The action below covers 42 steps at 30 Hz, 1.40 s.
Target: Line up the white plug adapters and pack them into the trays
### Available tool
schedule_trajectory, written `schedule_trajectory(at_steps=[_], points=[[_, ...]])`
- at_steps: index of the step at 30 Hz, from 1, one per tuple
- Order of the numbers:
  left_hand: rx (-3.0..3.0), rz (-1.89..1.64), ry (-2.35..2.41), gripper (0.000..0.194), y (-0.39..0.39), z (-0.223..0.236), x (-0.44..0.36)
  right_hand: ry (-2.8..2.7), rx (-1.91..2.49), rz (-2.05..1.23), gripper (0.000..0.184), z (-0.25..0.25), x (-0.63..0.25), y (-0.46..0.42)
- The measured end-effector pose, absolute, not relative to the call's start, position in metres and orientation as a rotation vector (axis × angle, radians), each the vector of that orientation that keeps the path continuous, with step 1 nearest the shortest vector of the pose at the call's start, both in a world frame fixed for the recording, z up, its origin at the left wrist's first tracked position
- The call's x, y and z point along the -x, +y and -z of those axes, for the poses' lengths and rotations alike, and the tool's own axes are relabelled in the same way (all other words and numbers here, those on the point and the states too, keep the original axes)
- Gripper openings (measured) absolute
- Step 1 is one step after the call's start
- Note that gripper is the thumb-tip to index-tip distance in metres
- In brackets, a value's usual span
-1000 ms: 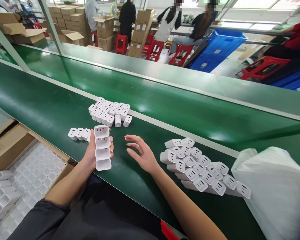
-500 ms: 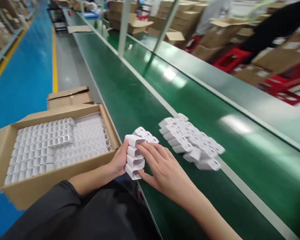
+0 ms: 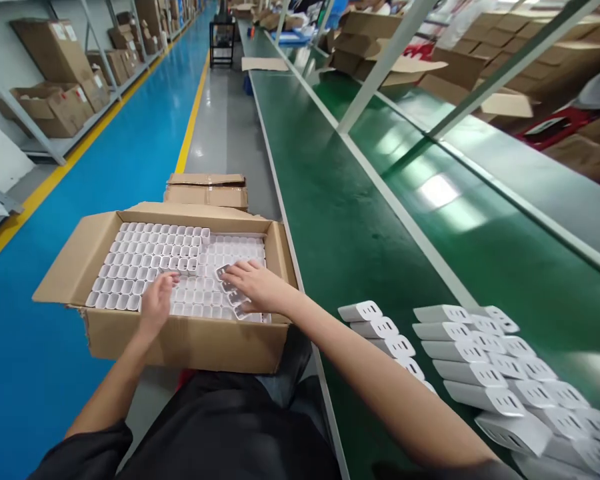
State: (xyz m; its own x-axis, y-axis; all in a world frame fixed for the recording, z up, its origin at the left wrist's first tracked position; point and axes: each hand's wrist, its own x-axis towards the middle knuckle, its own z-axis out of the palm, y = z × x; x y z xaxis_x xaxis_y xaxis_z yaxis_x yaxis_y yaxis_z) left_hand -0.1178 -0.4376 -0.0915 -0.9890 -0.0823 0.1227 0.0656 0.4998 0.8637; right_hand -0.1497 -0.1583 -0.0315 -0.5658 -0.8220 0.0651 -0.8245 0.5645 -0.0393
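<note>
My right hand [image 3: 257,287] reaches into the cardboard box [image 3: 180,340] and grips a short row of white charger housings [image 3: 233,293], their ends tilted up toward me. My left hand [image 3: 156,303] is over the box's near side, fingers loosely curled, at the edge of the packed housings [image 3: 130,267]; nothing shows in it. Packed housings stand upright in tight rows on the box's left, with a lower level of white housings [image 3: 195,297] to the right. More charger housings [image 3: 475,363] with slotted ends lie stacked on the green conveyor belt [image 3: 325,173].
A second, closed carton [image 3: 207,193] sits behind the box. A metal post [image 3: 385,67] rises from the belt's divider. Shelving with cartons [image 3: 55,110] lines the blue aisle [image 3: 130,140] on the left. Open cartons [image 3: 375,47] stand beyond the belt.
The view has swung left. Both hands have moved from above the belt's edge to the box; the right now grips housings inside it, and the left has let go of the stack it held.
</note>
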Motion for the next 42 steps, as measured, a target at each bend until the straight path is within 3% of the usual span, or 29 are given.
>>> schedule_trajectory(at_steps=[5, 10, 13, 20, 24, 28, 33, 38, 42], points=[[-0.316, 1.076, -2.597, 0.047, -0.496, 0.109, 0.113, -2.545, -1.852, 0.056, 0.074, 0.074, 0.200, -0.249], [-0.377, 0.865, -2.781, 0.042, -0.492, 0.118, 0.115, -2.565, -1.881, 0.227, 0.043, 0.103, 0.235, -0.312], [-0.343, 0.723, -2.967, 0.039, -0.490, 0.116, 0.121, -2.627, -1.812, 0.214, 0.039, 0.113, 0.244, -0.324], [-0.088, 0.565, -3.336, 0.029, -0.497, 0.109, 0.136, -2.722, -1.598, -0.009, 0.065, 0.077, 0.222, -0.272], [-0.043, 0.486, -3.351, 0.039, -0.489, 0.106, 0.137, -2.755, -1.310, -0.191, 0.056, 0.019, 0.177, -0.172], [0.354, 0.700, -3.044, 0.036, -0.432, 0.103, 0.145, -2.876, -0.841, -0.339, 0.046, -0.028, 0.096, -0.061], [1.415, 1.107, -2.511, 0.031, -0.290, 0.072, 0.140, -2.935, 0.028, -0.502, 0.046, -0.041, -0.021, 0.018], [2.094, 0.738, -2.037, 0.063, -0.162, 0.035, 0.132, -3.084, 0.505, -0.629, 0.078, -0.012, -0.091, 0.022], [2.371, 0.342, -1.863, 0.087, -0.099, 0.026, 0.120, -3.120, 0.674, -0.757, 0.084, 0.016, -0.104, 0.018]])
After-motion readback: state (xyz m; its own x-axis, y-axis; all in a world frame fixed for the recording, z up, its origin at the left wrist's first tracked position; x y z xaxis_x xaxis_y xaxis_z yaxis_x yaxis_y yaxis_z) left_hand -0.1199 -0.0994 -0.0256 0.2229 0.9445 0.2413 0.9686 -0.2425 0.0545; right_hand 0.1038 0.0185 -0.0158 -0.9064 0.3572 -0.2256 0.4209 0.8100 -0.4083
